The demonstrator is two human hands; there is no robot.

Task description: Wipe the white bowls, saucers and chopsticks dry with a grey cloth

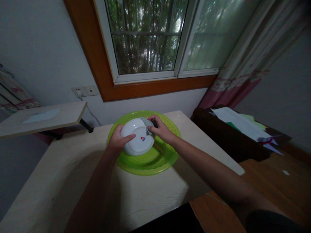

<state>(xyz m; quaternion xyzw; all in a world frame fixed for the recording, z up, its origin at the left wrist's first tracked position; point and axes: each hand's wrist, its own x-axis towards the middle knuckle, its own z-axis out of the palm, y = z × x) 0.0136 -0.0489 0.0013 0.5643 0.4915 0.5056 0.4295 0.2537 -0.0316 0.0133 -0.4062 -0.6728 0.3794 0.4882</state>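
My left hand (pixel 119 138) grips a white bowl (pixel 136 142) by its left side, thumb lying across the underside. The bowl is tilted so its bottom faces me, showing a small red and blue mark. In my right hand (pixel 160 128) is a grey cloth (pixel 146 123), pinched and pressed against the bowl's upper right edge. Both hands are over a green plastic basin (pixel 145 171). Inside the basin, partly hidden by the bowl, lie thin sticks (pixel 158 148) that look like chopsticks.
The basin stands on a pale wooden table (pixel 145 197). A raised shelf (pixel 70 111) with a paper is at the left. Papers (pixel 240 123) cover a dark cabinet (pixel 206 129) at the right. A window (pixel 148 38) and wall sockets (pixel 84 91) are behind.
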